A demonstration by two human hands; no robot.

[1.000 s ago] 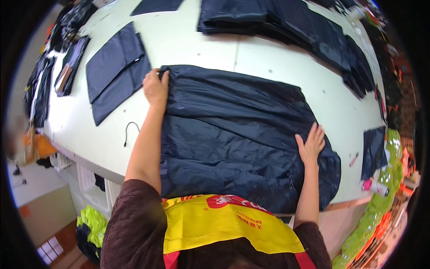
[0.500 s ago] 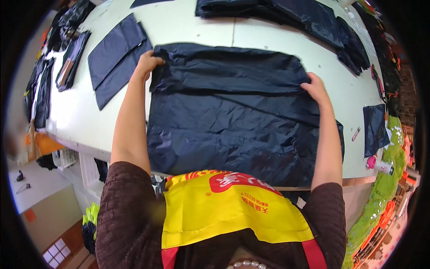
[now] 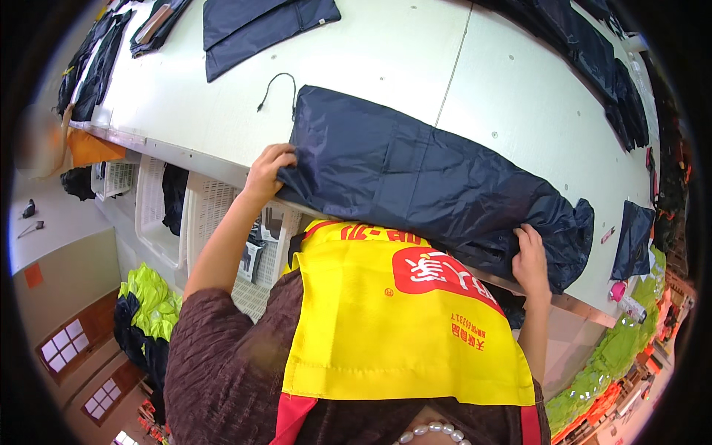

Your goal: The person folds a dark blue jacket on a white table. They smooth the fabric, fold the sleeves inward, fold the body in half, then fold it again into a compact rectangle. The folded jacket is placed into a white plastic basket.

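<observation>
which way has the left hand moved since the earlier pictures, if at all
Yes, toward the person: the left hand was farther in over the white table and is now at its near edge.

Fabric [image 3: 393, 167] lies along the tabletop's [image 3: 386, 48] near edge, with a folded cloth [image 3: 259, 33] far left, a textile pile [image 3: 582, 48] far right, a bottle [image 3: 631, 307] near right.

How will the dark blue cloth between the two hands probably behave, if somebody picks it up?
The cloth would probably sag, because it wrinkles and bunches softly at its right end. Its smooth sheen suggests it may slide easily on the white table. It looks thin, so perhaps light for its size.
</observation>
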